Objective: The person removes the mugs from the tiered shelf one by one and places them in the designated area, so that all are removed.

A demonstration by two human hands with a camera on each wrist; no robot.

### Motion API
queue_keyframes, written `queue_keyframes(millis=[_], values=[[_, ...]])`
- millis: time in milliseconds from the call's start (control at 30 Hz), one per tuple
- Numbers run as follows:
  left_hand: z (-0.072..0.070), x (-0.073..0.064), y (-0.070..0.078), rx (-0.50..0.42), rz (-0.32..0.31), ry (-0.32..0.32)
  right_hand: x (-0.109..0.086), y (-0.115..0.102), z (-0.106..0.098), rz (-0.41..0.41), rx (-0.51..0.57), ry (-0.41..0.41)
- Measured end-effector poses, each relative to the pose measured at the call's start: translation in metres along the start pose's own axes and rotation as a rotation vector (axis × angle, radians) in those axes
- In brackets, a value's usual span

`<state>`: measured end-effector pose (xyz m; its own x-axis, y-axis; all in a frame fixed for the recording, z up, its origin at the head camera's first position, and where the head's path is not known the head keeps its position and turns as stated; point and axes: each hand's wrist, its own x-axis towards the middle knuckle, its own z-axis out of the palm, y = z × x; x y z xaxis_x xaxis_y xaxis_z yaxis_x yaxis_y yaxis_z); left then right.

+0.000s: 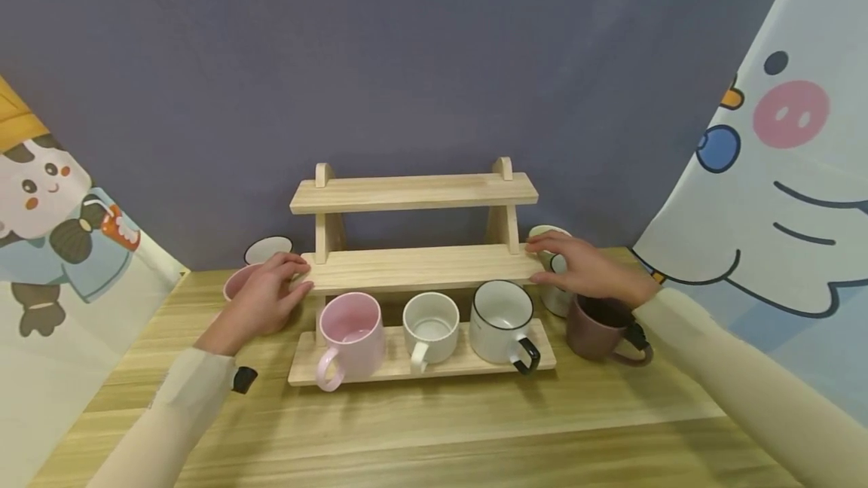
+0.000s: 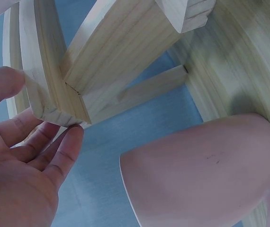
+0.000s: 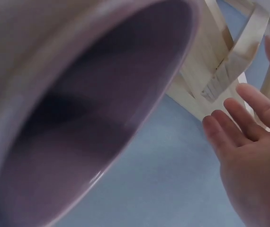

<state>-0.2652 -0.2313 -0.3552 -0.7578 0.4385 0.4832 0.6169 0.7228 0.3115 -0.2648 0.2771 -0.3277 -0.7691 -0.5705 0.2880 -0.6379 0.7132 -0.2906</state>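
Note:
A three-tier wooden shelf rack [image 1: 420,269] stands in the middle of the table. My left hand [image 1: 261,300] grips the left end of its middle board, thumb on one face and fingers curled beneath, as the left wrist view shows. At the opposite end, my right hand [image 1: 576,266] has its fingers extended, fingertips right at the board [image 3: 229,71]. Along the bottom board sit a pink mug [image 1: 356,341], a small white mug [image 1: 432,333] and a white mug with black rim and handle [image 1: 500,326]. The upper two boards hold nothing.
Beside my left hand are another pink mug [image 2: 201,165] and a black-rimmed white mug [image 1: 267,250]. A brown mug [image 1: 591,336] stands under my right wrist, with a pale green-rimmed mug [image 1: 548,230] and a white mug [image 1: 556,301] close by. A grey cloth [image 1: 420,59] hangs behind.

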Motion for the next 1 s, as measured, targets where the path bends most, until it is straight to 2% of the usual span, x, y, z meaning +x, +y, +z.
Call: queue_keyframes(millis=[333,467,533,633,767,1000], values=[[-0.002,0.001,0.003,0.000,0.015,0.022,0.003,0.004,0.007,-0.029,0.027,0.014],[-0.004,0.000,0.017,-0.002,0.068,0.080,0.003,0.004,0.007,-0.030,0.038,0.012],[-0.006,0.000,0.028,-0.019,0.102,0.086,0.003,0.004,0.007,-0.018,0.040,0.006],[-0.006,-0.001,0.046,-0.041,0.128,0.041,0.003,0.004,0.006,0.000,0.040,-0.004],[-0.005,-0.005,0.066,-0.039,0.110,-0.046,0.004,0.003,0.004,0.010,0.028,-0.023],[0.002,-0.010,0.081,-0.029,0.035,-0.154,0.009,-0.001,0.001,0.013,0.017,-0.059]])
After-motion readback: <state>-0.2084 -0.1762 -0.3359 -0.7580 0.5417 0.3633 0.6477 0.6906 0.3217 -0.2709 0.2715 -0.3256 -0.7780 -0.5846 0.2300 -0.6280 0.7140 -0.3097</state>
